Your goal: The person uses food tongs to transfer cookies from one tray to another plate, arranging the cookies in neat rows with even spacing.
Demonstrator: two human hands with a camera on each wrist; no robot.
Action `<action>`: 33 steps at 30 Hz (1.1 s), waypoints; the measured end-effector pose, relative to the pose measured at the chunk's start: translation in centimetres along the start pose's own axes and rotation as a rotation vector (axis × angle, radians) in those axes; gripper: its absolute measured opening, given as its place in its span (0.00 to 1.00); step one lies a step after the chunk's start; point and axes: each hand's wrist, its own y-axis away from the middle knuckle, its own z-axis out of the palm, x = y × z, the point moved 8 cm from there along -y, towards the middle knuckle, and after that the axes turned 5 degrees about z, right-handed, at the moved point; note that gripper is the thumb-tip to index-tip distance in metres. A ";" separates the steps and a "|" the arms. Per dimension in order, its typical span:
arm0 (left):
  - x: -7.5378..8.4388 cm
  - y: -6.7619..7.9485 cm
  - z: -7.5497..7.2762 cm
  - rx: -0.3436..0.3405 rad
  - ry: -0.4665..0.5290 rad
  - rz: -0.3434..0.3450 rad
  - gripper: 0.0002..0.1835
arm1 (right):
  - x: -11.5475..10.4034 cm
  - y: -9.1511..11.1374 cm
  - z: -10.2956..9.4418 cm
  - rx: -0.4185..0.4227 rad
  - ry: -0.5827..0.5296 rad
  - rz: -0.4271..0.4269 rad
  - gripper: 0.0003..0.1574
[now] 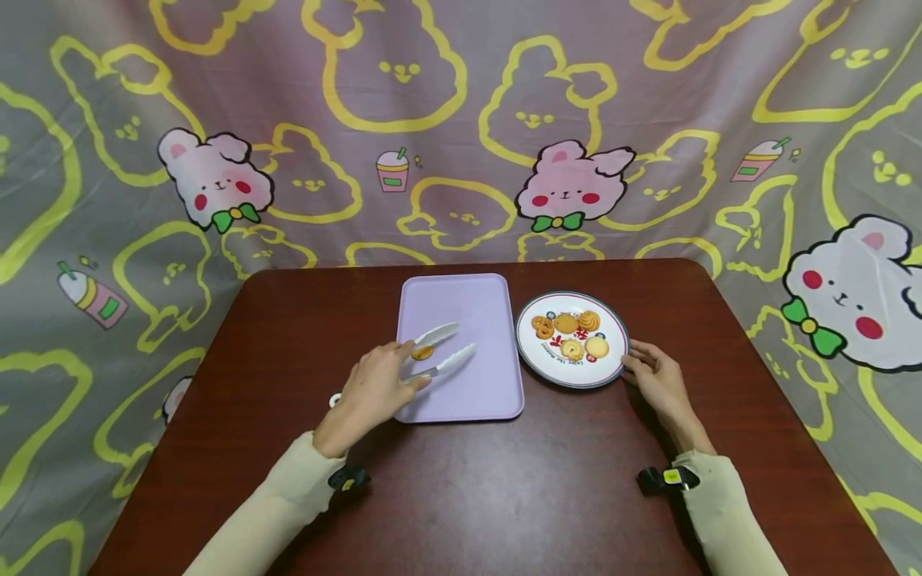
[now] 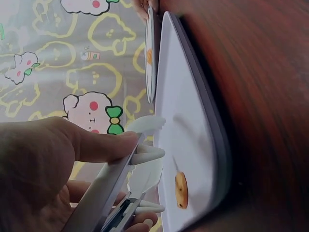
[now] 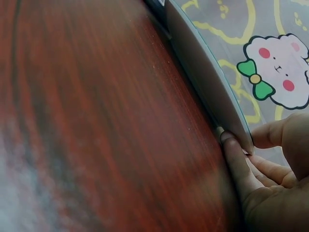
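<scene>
My left hand [image 1: 374, 380] grips a pair of tongs [image 1: 454, 360] with pale, scalloped tips, spread apart above the lilac tray [image 1: 468, 400]. One small golden-brown cookie [image 2: 181, 190] lies on the tray, beneath the tongs in the left wrist view. To the right, my right hand [image 1: 659, 384] holds the edge of a white plate [image 1: 536, 360] with a dark rim and printed lettering. Several cookies [image 1: 596, 346] of different shapes, one like a pretzel, lie on that plate. In the right wrist view, thumb and fingers pinch the plate's rim, close over the table.
Tray and plate stand side by side toward the back of a dark red-brown wooden table [image 1: 490, 496]. Behind and on both sides hangs a curtain [image 1: 461, 160] with a cartoon print. A dark strap device [image 1: 350, 478] sits at each wrist.
</scene>
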 end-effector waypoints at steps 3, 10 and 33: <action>-0.5 0.4 -0.1 0.002 -0.004 -0.013 0.32 | 0.1 0.0 0.0 0.005 0.006 -0.006 0.32; -1.6 1.2 -0.6 0.014 -0.016 -0.046 0.34 | 0.0 0.1 0.0 -0.001 -0.005 -0.014 0.32; -2.6 2.8 -1.3 0.014 -0.084 -0.152 0.34 | 0.2 0.2 0.0 -0.002 -0.001 -0.013 0.33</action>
